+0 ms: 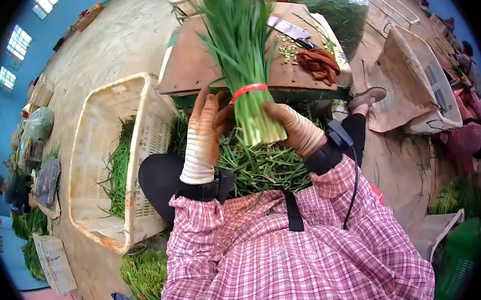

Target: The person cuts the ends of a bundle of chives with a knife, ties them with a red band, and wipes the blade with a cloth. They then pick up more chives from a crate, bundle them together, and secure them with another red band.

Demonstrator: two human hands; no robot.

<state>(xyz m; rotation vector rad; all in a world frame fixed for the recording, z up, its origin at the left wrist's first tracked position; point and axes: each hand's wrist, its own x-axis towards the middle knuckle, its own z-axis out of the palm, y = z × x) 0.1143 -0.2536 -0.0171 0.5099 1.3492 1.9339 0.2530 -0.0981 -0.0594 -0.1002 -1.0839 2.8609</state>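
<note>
A thick bunch of chives [245, 55] stands leaf-up in front of me, its pale cut ends pointing down toward my lap. A red band [249, 90] circles its lower part. My right hand [294, 125], in a white-cuffed glove, grips the stalks from the right below the band; the thumb shows in front and the other fingers are mostly hidden. My left hand [205, 129], also gloved, is at the bunch's left side with fingers stretched out, some reaching close to the stalks. Loose green trimmings [258, 168] cover my lap underneath.
Behind the bunch is a low board table [189, 59] with a cleaver [289, 28], chopped bits and a brown cloth [319, 65]. A crate [135, 157] with greens stands left. A clear bag of greens [336, 9] and another crate [443, 97] are at right.
</note>
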